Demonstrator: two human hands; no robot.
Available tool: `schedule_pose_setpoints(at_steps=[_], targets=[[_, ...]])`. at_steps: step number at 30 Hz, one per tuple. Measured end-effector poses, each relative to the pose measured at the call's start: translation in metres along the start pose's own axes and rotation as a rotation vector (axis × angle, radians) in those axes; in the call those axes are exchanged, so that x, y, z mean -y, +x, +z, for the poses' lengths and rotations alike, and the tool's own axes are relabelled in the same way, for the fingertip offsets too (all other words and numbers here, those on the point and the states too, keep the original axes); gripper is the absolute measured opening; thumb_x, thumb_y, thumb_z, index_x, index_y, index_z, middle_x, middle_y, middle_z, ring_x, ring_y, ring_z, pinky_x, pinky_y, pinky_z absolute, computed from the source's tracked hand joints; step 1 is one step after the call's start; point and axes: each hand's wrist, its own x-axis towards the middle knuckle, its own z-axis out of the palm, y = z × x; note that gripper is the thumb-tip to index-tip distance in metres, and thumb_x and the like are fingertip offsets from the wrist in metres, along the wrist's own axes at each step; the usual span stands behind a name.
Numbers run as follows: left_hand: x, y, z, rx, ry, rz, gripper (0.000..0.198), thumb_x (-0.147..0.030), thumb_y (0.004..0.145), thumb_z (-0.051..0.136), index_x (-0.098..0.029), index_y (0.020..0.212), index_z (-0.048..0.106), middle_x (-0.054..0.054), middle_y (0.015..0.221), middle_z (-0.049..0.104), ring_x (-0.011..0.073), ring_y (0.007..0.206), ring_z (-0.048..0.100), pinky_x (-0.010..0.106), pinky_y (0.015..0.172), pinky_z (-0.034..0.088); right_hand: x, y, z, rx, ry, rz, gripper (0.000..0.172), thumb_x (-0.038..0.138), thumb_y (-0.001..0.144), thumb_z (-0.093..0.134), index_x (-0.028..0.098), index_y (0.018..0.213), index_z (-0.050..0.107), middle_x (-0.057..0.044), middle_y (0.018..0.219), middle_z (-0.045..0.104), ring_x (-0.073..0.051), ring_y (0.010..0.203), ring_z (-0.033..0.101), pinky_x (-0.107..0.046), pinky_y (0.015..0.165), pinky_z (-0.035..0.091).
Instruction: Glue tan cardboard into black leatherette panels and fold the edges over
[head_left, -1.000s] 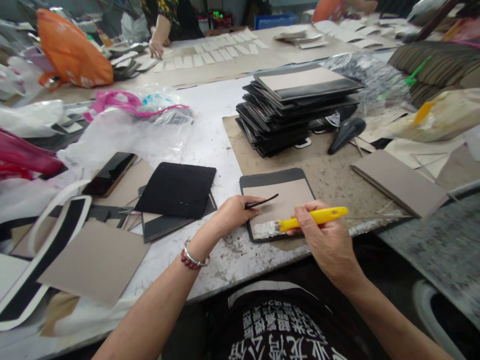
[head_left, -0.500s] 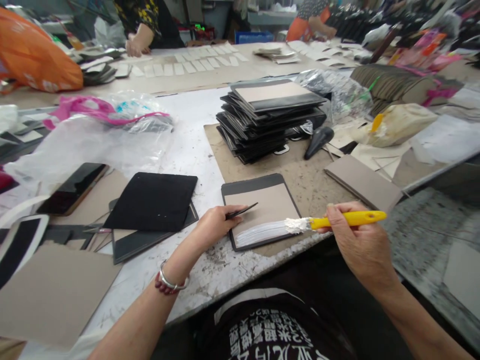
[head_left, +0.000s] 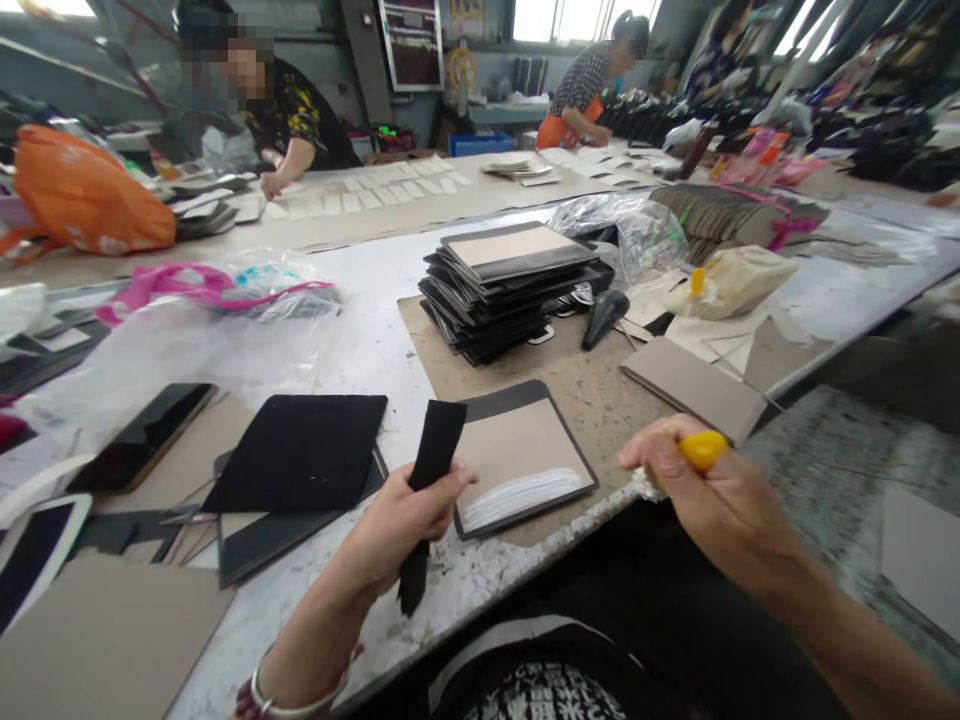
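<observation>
My left hand [head_left: 409, 510] is closed around a black strip [head_left: 436, 440], which stands nearly upright beside the board's left edge. In front of me lies a beige board with a black border [head_left: 517, 440]; white paste [head_left: 525, 490] is smeared in streaks along its near edge. Over the table's front edge, my right hand [head_left: 705, 490] grips a brush with a yellow handle [head_left: 703, 450]. Its paste-covered bristles [head_left: 646, 484] point down and left, apart from the board. Black fabric panels [head_left: 300, 450] lie left of my left hand.
A stack of black-edged boards [head_left: 510, 290] stands behind the work piece. Right of it are a dark pointed tool [head_left: 604, 318], beige boards [head_left: 690, 385] and a paste bag [head_left: 739, 282]. A phone [head_left: 150, 435] lies left. Co-workers [head_left: 300, 130] stand across the table.
My right hand has lifted the brush off the board and turned it downward. My left hand has moved left off the board and raised the black strip upright. The view has tilted up.
</observation>
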Motion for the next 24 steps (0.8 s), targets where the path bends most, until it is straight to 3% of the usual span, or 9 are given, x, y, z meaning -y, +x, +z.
schedule_pose_setpoints(at_steps=[3, 5, 10, 13, 15, 17, 21, 24], targets=[[-0.001, -0.015, 0.018, 0.247, -0.17, -0.122, 0.032, -0.044, 0.071, 0.066, -0.013, 0.076, 0.057, -0.01, 0.043, 0.029, 0.0035, 0.038, 0.02, 0.021, 0.041, 0.013, 0.003, 0.002, 0.018, 0.235, 0.205, 0.085, 0.034, 0.05, 0.09, 0.039, 0.02, 0.081, 0.053, 0.0, 0.067, 0.053, -0.012, 0.057, 0.049, -0.025, 0.054, 0.041], [0.002, -0.019, 0.03, 0.331, -0.179, -0.155, 0.03, -0.042, 0.071, 0.066, -0.013, 0.073, 0.057, -0.01, 0.042, 0.03, 0.0034, 0.038, 0.021, 0.022, 0.04, 0.013, 0.005, 0.003, 0.032, 0.368, 0.335, 0.124, 0.037, 0.054, 0.086, 0.044, 0.019, 0.09, 0.054, 0.001, 0.068, 0.052, -0.01, 0.054, 0.045, -0.023, 0.05, 0.038], [0.012, -0.022, 0.049, 0.426, -0.085, -0.13, 0.027, -0.04, 0.077, 0.062, -0.014, 0.075, 0.061, -0.007, 0.044, 0.034, 0.0051, 0.039, 0.027, 0.023, 0.04, 0.017, 0.006, 0.007, 0.056, 0.561, 0.651, 0.351, 0.051, 0.064, 0.071, 0.058, 0.018, 0.092, 0.052, 0.006, 0.06, 0.042, -0.006, 0.045, 0.033, -0.018, 0.039, 0.026], [0.013, -0.024, 0.055, 0.468, -0.031, -0.136, 0.027, -0.04, 0.076, 0.062, -0.013, 0.075, 0.063, -0.006, 0.045, 0.036, 0.0058, 0.04, 0.028, 0.023, 0.04, 0.018, 0.002, 0.006, 0.058, 0.677, 0.792, 0.521, 0.05, 0.064, 0.067, 0.063, 0.018, 0.081, 0.05, 0.01, 0.053, 0.034, -0.003, 0.04, 0.021, -0.017, 0.036, 0.017], [0.013, -0.025, 0.058, 0.476, -0.011, -0.141, 0.028, -0.04, 0.075, 0.064, -0.013, 0.075, 0.062, -0.006, 0.046, 0.037, 0.0058, 0.04, 0.029, 0.022, 0.039, 0.02, -0.001, 0.004, 0.054, 0.674, 0.818, 0.57, 0.048, 0.059, 0.064, 0.068, 0.018, 0.075, 0.046, 0.011, 0.05, 0.032, -0.003, 0.039, 0.02, -0.017, 0.036, 0.016], [0.014, -0.026, 0.058, 0.477, 0.014, -0.15, 0.031, -0.043, 0.076, 0.062, -0.012, 0.081, 0.062, -0.006, 0.047, 0.042, 0.0055, 0.04, 0.032, 0.021, 0.04, 0.023, -0.002, 0.001, 0.048, 0.595, 0.761, 0.519, 0.044, 0.055, 0.066, 0.068, 0.019, 0.071, 0.044, 0.011, 0.049, 0.031, -0.004, 0.04, 0.022, -0.017, 0.037, 0.019], [0.023, -0.027, 0.055, 0.469, 0.021, -0.191, 0.038, -0.046, 0.08, 0.056, -0.012, 0.097, 0.06, -0.001, 0.055, 0.058, 0.0055, 0.039, 0.041, 0.019, 0.042, 0.028, -0.006, -0.006, 0.039, 0.452, 0.425, 0.168, 0.034, 0.046, 0.083, 0.052, 0.018, 0.063, 0.049, 0.005, 0.057, 0.043, -0.009, 0.052, 0.04, -0.021, 0.05, 0.033], [0.032, -0.03, 0.052, 0.411, -0.024, -0.197, 0.04, -0.047, 0.079, 0.056, -0.012, 0.097, 0.057, 0.002, 0.061, 0.064, 0.0062, 0.038, 0.046, 0.019, 0.039, 0.027, -0.011, -0.011, 0.039, 0.391, 0.232, 0.028, 0.034, 0.04, 0.088, 0.044, 0.019, 0.062, 0.05, 0.003, 0.06, 0.049, -0.011, 0.056, 0.044, -0.024, 0.054, 0.036]])
